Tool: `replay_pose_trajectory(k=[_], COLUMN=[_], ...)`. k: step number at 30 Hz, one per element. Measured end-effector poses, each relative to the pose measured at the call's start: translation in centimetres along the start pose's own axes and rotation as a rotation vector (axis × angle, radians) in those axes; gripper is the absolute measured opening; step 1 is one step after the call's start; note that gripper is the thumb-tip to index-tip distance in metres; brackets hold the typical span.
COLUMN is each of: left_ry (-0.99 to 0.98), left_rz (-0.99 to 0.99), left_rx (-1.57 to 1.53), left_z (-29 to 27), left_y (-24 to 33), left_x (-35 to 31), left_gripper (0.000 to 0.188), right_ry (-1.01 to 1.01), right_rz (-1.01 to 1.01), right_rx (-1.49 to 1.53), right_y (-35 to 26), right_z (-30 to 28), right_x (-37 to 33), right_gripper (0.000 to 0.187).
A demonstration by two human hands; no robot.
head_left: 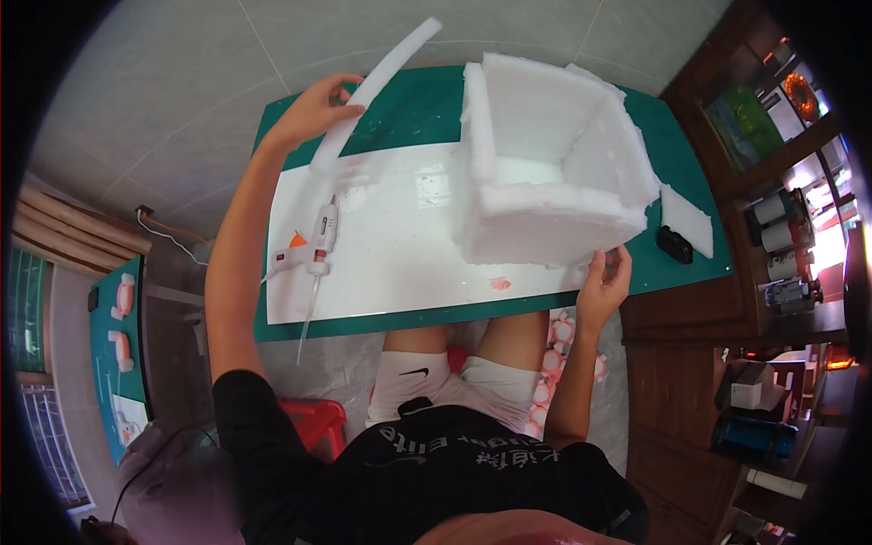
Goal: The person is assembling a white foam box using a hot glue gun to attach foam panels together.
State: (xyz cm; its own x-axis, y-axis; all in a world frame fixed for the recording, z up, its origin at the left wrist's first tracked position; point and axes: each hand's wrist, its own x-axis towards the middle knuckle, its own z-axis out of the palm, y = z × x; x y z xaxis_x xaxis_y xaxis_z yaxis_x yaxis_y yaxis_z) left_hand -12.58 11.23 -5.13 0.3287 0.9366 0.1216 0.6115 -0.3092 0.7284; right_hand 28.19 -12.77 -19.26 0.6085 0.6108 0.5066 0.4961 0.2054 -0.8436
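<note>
In my left hand (320, 111), a long white foam strip (396, 62) is pinched between thumb and fingers, raised slantwise over the table's far left part. A box of thick white foam panels (563, 202) stands on the right side of the white board, with its top uncovered. My right hand (607, 283) is at the box's near right corner, thumb and fingers apart and loosely curved, the tips at its lower edge. Below the strip, a white hot glue gun (324, 232) lies on the board, a clear glue stick (309, 313) extending from it past the table's near edge.
The glossy white board (391, 227) lies on a green-topped table (400, 320). Right of the box are a flat foam piece (688, 221) and a black object (674, 244). A red stool (312, 424) stands at lower left. Wooden shelves (772, 232) line the right.
</note>
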Motion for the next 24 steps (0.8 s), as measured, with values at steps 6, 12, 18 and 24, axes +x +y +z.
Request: replay_pose_trajectory(k=[6,12,18,24], left_ry=[0.044,0.163,0.16,-0.092], left_rz=[0.1,0.185,0.339,0.433], left_rx=[-0.102,-0.176,0.071,0.109], left_z=[-0.2,1.5,2.5,4.4], left_y=[7.0,9.8,13.4,15.2], left_x=[-7.1,-12.3,-18.7,-22.0], left_gripper=[0.054,0.05,0.042,0.027], right_ry=[-0.069,-0.04,0.072,-0.388], right_rz=[-0.06,-0.158,-0.609,-1.186], right_rx=[-0.03,-0.094,-0.162,-0.025], right_y=[-2.4,-4.1,-11.8,-20.0], right_z=[0.9,-0.4,-2.5,0.6], right_x=[-1.0,-0.9,-2.3,-4.8], right_gripper=[0.032,0.033,0.035,0.037])
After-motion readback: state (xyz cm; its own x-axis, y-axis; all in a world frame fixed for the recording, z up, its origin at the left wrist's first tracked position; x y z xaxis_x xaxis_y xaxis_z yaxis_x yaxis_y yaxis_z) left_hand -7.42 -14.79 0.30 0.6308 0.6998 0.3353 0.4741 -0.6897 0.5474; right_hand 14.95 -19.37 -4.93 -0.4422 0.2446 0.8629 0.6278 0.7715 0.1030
